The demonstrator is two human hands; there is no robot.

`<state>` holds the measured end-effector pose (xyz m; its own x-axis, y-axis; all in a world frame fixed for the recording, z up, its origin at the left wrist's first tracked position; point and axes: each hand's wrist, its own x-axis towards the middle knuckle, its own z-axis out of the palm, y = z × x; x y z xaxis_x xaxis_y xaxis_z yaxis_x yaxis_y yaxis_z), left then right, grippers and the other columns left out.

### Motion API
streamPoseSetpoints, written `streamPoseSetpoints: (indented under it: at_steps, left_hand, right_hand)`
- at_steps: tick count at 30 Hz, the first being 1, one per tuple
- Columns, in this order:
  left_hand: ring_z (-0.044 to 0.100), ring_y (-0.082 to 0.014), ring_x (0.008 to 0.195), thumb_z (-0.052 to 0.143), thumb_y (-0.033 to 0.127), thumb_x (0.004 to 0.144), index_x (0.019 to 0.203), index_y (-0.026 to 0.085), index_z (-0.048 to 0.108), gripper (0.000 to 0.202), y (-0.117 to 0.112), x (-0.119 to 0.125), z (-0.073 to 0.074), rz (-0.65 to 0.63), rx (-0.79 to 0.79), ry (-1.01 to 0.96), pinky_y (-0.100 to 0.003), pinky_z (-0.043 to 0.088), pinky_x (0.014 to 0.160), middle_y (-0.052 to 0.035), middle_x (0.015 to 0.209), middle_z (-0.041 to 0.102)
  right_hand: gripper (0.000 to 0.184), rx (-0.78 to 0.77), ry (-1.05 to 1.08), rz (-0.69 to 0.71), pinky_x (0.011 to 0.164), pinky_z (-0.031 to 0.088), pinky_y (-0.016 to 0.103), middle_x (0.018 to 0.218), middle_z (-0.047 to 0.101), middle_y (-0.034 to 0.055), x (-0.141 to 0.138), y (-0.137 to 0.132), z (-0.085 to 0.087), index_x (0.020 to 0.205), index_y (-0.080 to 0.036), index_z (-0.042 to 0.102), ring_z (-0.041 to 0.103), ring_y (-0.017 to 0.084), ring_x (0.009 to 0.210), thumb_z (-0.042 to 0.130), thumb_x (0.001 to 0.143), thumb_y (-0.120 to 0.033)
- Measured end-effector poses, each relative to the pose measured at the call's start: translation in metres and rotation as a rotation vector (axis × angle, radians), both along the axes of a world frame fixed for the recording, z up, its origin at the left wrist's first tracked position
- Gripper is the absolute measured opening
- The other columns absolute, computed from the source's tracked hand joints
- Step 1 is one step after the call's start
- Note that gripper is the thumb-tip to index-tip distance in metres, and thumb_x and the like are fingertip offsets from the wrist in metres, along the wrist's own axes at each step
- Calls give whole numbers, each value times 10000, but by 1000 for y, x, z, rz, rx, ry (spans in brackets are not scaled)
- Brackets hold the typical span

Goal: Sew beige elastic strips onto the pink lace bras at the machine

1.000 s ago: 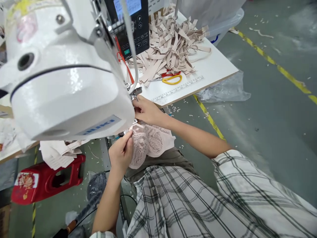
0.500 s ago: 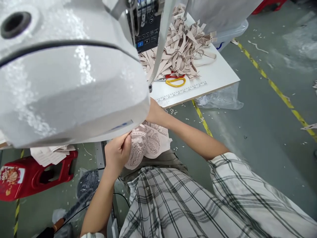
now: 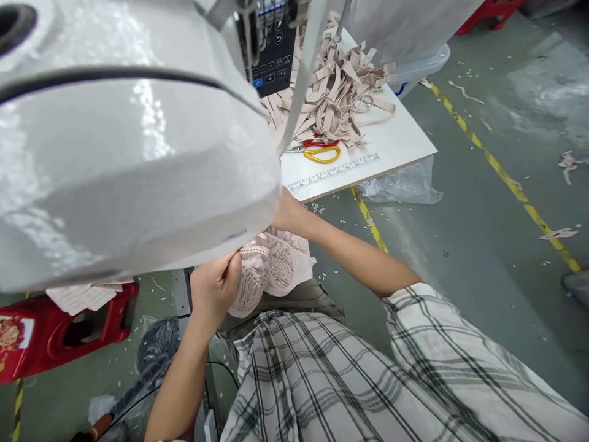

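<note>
A grey floor with yellow tape runs off at 3 o'clock. The white surface [image 3: 405,138] at 1 o'clock carries a heap of straps [image 3: 331,98] and scissors [image 3: 322,150]. The machine [image 3: 129,153] fills 10 o'clock and hides the needle. My left hand [image 3: 214,291] pinches the edge of the lace [image 3: 271,270] just below the machine; the lace hangs from there toward my lap. My right hand [image 3: 284,213] reaches under the machine, so I cannot tell its grip. I judge the lace to be mid-feed, but how much is stitched is hidden.
</note>
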<state>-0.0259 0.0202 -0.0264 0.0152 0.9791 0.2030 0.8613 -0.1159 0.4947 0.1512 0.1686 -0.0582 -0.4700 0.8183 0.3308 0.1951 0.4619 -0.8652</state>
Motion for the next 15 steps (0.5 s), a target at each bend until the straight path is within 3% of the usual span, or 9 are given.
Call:
streamPoseSetpoints:
  at_steps: [7, 11, 15]
  left_hand:
    - [766, -198, 986, 600, 276, 954, 1137, 253, 796, 270, -2, 0, 1, 18, 80, -21, -241, 580, 829, -36, 1096, 799]
    - [764, -175, 839, 629, 283, 933, 1041, 237, 817, 222, -3, -1, 0, 92, 140, -24, -235, 571, 740, -39, 995, 812]
    - [757, -189, 898, 622, 296, 928, 977, 208, 816, 218, -5, -2, -1, 160, 153, -52, -248, 569, 766, -52, 949, 806]
  right_hand:
    - [88, 14, -28, 6, 835, 455, 295, 1078, 603, 61, -5, 2, -3, 912, -189, 560, 542, 182, 947, 562, 830, -157]
    - [80, 48, -35, -23, 859, 440, 297, 1070, 586, 61, -8, 0, -4, 906, -186, 556, 533, 191, 983, 555, 837, -146]
    - [45, 41, -11, -33, 870, 448, 308, 1053, 583, 60, -10, -2, -4, 903, -191, 562, 536, 197, 981, 551, 860, -180]
